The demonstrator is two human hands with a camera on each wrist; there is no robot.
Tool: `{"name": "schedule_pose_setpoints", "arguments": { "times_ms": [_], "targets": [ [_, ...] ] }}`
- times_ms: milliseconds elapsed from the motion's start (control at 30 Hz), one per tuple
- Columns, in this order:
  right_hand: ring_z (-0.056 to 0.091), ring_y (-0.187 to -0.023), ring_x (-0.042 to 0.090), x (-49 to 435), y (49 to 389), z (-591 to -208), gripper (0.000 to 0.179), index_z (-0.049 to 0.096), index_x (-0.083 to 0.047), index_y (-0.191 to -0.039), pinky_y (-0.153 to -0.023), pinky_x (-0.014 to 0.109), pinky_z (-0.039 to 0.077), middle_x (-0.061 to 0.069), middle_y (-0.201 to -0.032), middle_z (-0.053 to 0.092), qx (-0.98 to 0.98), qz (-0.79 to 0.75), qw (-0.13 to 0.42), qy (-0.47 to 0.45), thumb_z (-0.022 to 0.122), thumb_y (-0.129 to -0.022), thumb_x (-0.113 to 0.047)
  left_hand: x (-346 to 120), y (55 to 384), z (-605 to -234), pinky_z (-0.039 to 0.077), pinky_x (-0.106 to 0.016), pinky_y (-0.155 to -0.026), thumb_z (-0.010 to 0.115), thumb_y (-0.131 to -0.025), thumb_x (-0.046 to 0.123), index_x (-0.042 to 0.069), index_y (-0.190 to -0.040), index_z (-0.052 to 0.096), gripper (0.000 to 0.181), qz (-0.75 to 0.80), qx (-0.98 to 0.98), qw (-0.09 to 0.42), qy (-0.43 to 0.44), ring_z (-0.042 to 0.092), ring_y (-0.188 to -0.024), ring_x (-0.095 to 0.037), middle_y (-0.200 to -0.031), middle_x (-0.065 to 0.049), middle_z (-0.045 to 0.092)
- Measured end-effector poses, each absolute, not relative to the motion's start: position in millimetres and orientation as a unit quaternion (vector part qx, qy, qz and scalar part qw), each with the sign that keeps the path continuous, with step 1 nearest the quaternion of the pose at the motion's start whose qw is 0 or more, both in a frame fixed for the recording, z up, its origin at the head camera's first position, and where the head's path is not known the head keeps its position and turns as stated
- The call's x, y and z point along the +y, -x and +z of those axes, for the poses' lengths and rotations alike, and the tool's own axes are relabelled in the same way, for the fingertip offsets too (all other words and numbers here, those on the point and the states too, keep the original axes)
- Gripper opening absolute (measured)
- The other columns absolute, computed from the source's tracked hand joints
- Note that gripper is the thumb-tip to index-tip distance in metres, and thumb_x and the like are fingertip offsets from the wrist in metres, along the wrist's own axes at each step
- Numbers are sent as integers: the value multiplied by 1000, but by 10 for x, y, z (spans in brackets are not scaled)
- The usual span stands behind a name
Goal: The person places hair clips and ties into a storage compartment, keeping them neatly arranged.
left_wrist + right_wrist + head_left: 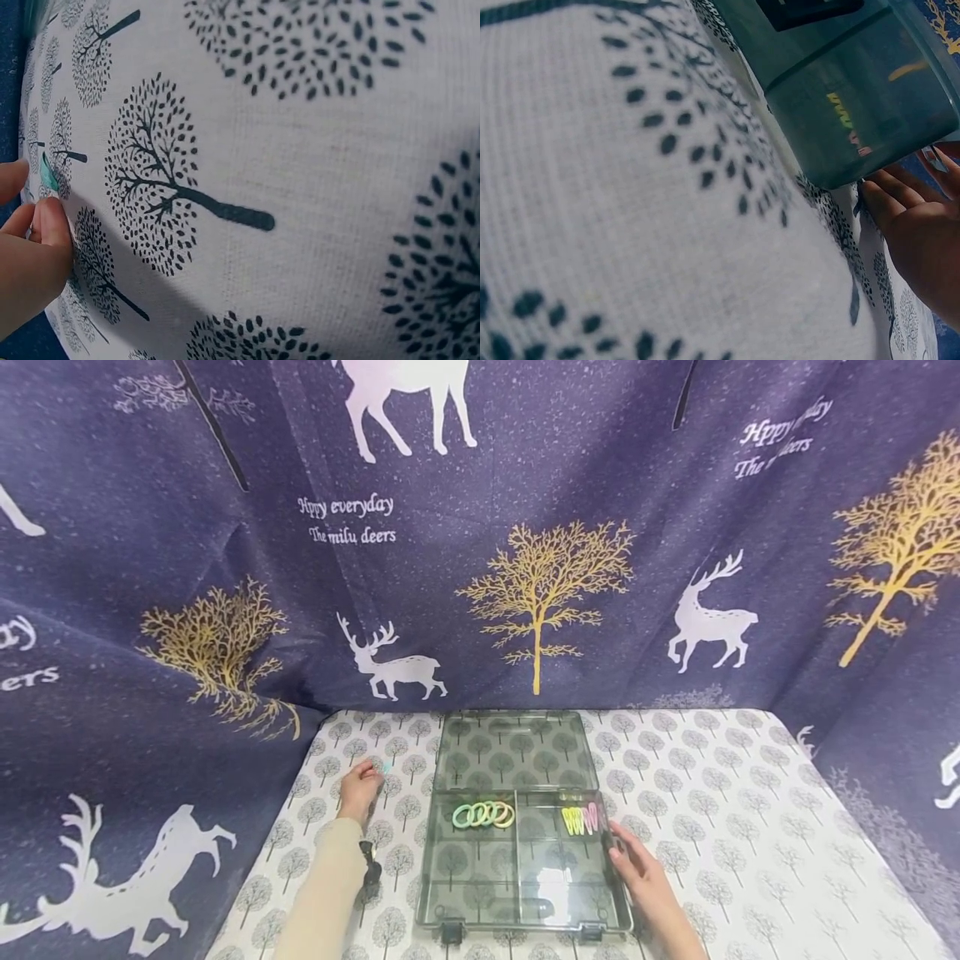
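At the left of the table, my left hand [362, 789] pinches a small teal hair clip [49, 174] between thumb and fingertips; part of the clip is hidden by the fingers. In the middle lies a transparent grey plastic box [468, 893] with its lid [517, 747] laid back. My right hand [643, 872] touches the box's right wall with fairly straight fingers. A row of pastel hair ties [483, 814] lies in the upper left of the box. Yellow and pink snap hair clips [579, 820] are lined up at the upper right, close to my right fingers.
A divider [517, 860] splits the box into left and right parts. Two dark latches [452, 932] stick out from its front edge. The tree-print tablecloth [705, 860] covers the table, and a dark blue deer-print curtain [480, 585] hangs behind it.
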State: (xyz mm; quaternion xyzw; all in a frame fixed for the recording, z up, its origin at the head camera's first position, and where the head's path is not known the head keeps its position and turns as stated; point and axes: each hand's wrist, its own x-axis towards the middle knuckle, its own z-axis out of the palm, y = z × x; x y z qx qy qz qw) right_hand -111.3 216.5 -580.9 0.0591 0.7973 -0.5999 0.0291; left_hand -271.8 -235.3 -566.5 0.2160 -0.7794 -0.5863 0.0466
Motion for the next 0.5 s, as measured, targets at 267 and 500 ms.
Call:
{"name": "schedule_pose_setpoints", "arguments": {
  "times_ms": [267, 500],
  "targets": [
    [29, -137, 42, 2175, 1104, -5837, 49, 40, -6, -144, -107, 52, 33, 23, -151, 30, 803, -594, 1, -37, 53, -99, -24, -2287, 2689, -5658, 53, -36, -83, 62, -89, 2, -3, -125, 60, 36, -529, -818, 41, -220, 58, -100, -30, -111, -21, 61],
    [32, -135, 41, 2166, 1107, -5855, 48, 41, -6, -143, -105, 52, 36, 24, -149, 33, 807, -590, -9, -29, 54, -99, -22, -2264, 2674, -5650, 45, -19, -61, 67, -84, -4, -4, -112, 67, 28, -512, -826, 76, -224, 53, -74, -15, -88, -11, 63]
  ]
}}
